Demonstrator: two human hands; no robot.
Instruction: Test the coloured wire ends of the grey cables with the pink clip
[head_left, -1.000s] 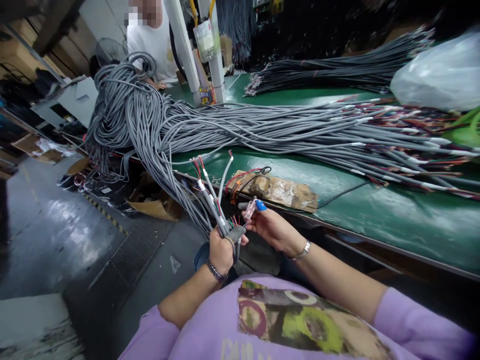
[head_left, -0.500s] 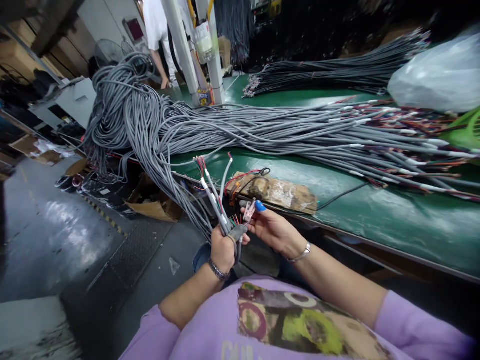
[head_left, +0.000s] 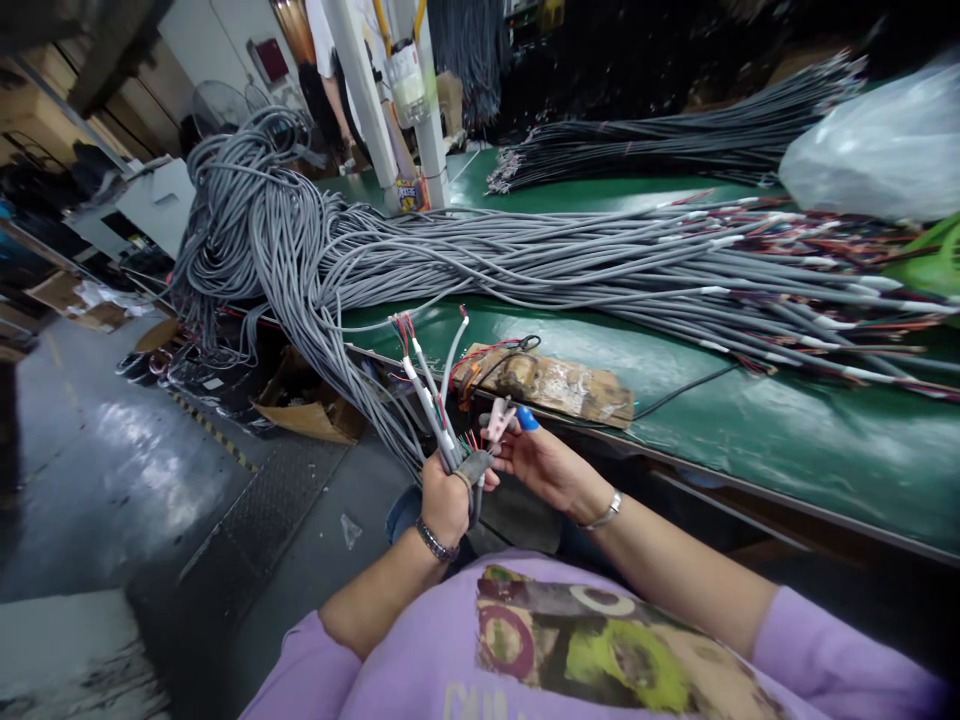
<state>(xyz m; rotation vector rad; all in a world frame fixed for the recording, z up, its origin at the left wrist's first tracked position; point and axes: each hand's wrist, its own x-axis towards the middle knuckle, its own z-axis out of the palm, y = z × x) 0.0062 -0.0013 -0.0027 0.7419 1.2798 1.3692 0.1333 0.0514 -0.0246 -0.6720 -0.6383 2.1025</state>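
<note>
Green worktop (head_left: 750, 440), grey floor (head_left: 135, 480), left hand (head_left: 446, 500) clutching cables (head_left: 442, 435), right hand (head_left: 551, 468) pinching pinkish piece (head_left: 499, 420)

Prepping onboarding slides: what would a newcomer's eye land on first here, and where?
First, the mass of grey cables, heaped at the left and stretching across the green table towards exposed coloured wires at the right. Next, low centre, the left hand grips a small cable bunch, while the right hand, with a blue covering on one digit, holds a small pinkish piece beside it.
</note>
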